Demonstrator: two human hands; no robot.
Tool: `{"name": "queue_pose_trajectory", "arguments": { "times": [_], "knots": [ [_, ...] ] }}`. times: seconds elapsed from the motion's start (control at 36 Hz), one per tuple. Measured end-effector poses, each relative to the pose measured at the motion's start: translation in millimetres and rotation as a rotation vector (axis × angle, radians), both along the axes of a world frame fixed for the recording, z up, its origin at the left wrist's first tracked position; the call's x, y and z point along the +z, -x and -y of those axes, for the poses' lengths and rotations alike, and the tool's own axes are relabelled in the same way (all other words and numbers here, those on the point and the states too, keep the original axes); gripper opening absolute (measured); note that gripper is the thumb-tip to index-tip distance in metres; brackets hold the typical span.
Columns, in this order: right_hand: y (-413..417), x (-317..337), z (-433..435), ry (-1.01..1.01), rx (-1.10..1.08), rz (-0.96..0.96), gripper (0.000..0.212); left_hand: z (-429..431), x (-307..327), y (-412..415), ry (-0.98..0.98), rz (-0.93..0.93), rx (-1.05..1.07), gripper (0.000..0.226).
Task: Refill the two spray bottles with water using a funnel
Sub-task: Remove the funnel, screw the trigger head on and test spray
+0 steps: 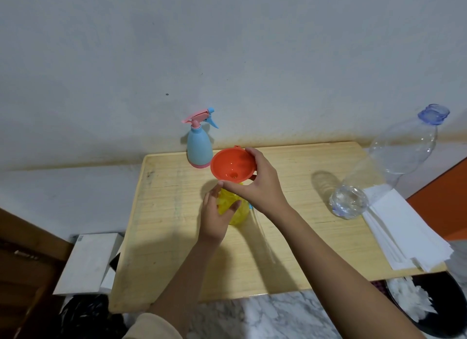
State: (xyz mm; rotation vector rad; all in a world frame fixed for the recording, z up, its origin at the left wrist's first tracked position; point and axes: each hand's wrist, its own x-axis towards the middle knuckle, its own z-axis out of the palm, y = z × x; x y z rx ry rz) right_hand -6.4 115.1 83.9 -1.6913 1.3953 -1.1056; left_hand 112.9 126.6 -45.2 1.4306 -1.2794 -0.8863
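Your left hand (217,212) wraps around the yellow spray bottle (233,209) near the middle of the wooden table (177,212), fingers curled against its near side, and the bottle's top is off. Your right hand (257,182) pinches the rim of the orange funnel (231,165) between thumb and fingers, holding it right over the bottle's mouth; whether the spout is already seated in the neck you cannot tell, since your hand covers it. A little wetness glints at the funnel's hole. How much water the yellow bottle holds is not readable from here. At twelve o'clock from the funnel, just beside it at the table's far edge, stands the blue spray bottle (199,146) with its pink and blue trigger head (201,117) on. At three o'clock, well apart, a clear plastic water bottle (389,167) stands with a blue neck ring (433,117) and some water in its bottom. It touches a stack of white paper sheets (404,230) at four o'clock. A thin clear dip tube (264,233) lies on the table just right of the yellow bottle.
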Motion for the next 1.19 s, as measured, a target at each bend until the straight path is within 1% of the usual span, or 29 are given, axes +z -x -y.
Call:
{"name": "queue_pose_trajectory", "arguments": {
  "times": [0.19,0.39,1.03,1.19],
  "knots": [
    [-0.3,0.6,-1.0,0.004,0.002,0.011,0.086,0.7,0.1,-0.2,0.004,0.009,0.006,0.066],
    [0.3,3.7,-2.9,0.011,0.009,0.017,0.083,1.3,-2.8,-0.9,-0.005,-0.003,0.005,0.069],
    [0.9,8.9,-3.2,-0.021,0.025,0.002,0.086,0.6,2.2,0.5,-0.041,0.006,0.012,0.071],
    [-0.2,8.4,-1.2,-0.041,0.067,-0.059,0.084,1.1,0.0,0.8,-0.058,-0.021,0.022,0.068]
  ]
}}
